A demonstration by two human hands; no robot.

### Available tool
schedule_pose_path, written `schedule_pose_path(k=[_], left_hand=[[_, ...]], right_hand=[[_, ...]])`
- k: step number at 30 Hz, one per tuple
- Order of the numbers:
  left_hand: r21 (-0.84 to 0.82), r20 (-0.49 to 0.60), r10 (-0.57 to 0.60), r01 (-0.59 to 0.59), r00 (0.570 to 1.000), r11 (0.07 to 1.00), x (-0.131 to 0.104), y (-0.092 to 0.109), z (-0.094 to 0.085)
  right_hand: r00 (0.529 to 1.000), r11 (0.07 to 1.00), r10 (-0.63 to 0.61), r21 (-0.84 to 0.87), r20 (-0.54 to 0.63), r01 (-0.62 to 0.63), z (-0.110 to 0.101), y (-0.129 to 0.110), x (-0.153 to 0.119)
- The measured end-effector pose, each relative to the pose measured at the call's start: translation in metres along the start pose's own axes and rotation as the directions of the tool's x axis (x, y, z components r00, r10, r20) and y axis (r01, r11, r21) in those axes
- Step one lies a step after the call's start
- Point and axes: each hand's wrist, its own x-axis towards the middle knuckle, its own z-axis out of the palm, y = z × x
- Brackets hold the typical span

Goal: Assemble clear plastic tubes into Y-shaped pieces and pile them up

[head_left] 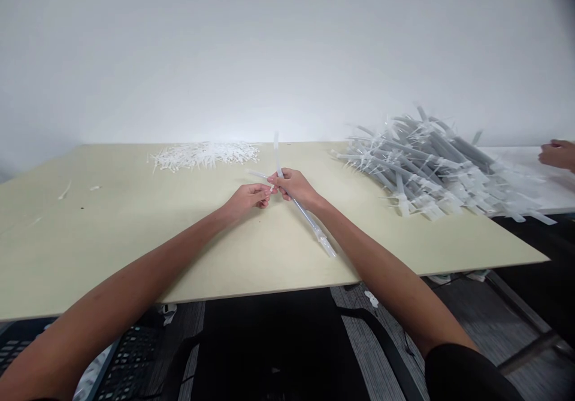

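A long translucent tube assembly [307, 215] slants over the pale table, its wider fitting pointing toward the front edge and a thin strip rising from its far end. My right hand [294, 186] is closed round the upper part of this tube. Just left of it, my left hand [252, 199] has its fingers pinched on a small white piece [272, 189], too small to make out, touching the fingertips of the right. A thin pale strip [257, 174] sticks out to the left from the right hand's fingers.
White small strips [206, 155] lie heaped at the table's back left. A large pile of grey tube assemblies [417, 161] covers the right side. Another person's hand [557, 154] is at the far right. Crates [130, 359] stand below the table [215, 269].
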Motion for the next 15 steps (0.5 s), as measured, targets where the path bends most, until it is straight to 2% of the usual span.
schedule_pose_path(k=[10, 15], left_hand=[[0.007, -0.039, -0.020, 0.020, 0.999, 1.000, -0.0001, 0.0000, 0.0020], [0.072, -0.090, 0.003, 0.004, 0.996, 0.997, 0.0019, -0.0068, 0.0020]], right_hand=[[0.999, 0.998, -0.031, -0.062, -0.020, 0.029, 0.0029, 0.0029, -0.0011], [0.999, 1.000, -0.025, 0.002, 0.040, 0.025, 0.0090, 0.0067, -0.0019]])
